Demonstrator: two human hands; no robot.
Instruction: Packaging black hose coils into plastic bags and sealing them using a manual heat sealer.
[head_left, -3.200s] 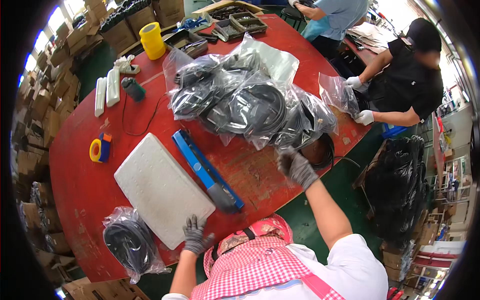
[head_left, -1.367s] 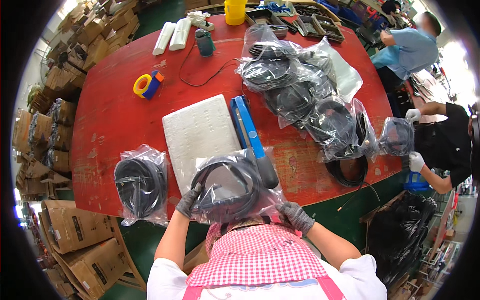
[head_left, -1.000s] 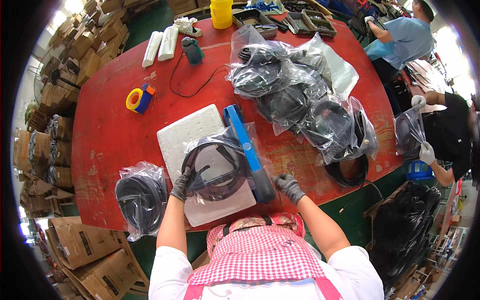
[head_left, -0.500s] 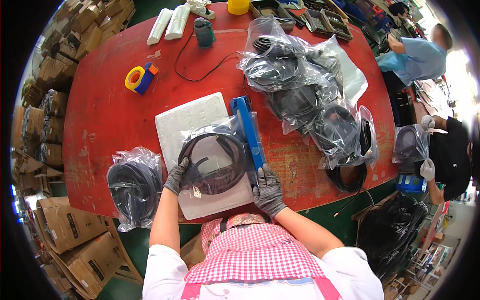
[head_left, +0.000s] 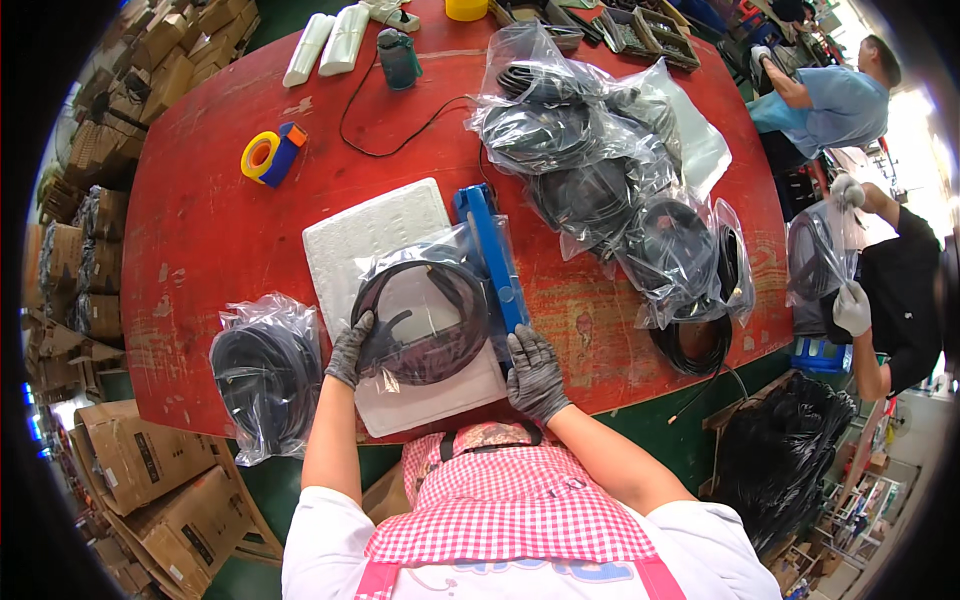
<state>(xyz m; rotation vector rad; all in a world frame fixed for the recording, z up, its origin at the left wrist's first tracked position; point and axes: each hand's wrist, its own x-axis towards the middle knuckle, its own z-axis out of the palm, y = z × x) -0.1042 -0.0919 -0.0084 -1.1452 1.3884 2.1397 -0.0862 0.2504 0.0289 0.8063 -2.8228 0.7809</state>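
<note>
In front of me a clear plastic bag with a coiled black cable inside lies on a white foam board. My left hand, in a grey glove, is closed on the bag's left edge. The bag's other side reaches under the long blue arm of a bag sealer, which stands along the board's right side. My gloved right hand has its fingers pressed together over the near end of that arm. What lies under its palm is hidden.
A bagged cable coil lies left of the board. Several more bagged coils are heaped at the right. A tape dispenser and a bottle stand farther back on the red table. Two co-workers are at the right; one holds a bag.
My hands keep their places on the bag and the sealer. The view has shifted slightly. At the right, a co-worker's gloved hands have moved, one raised higher on a bag.
</note>
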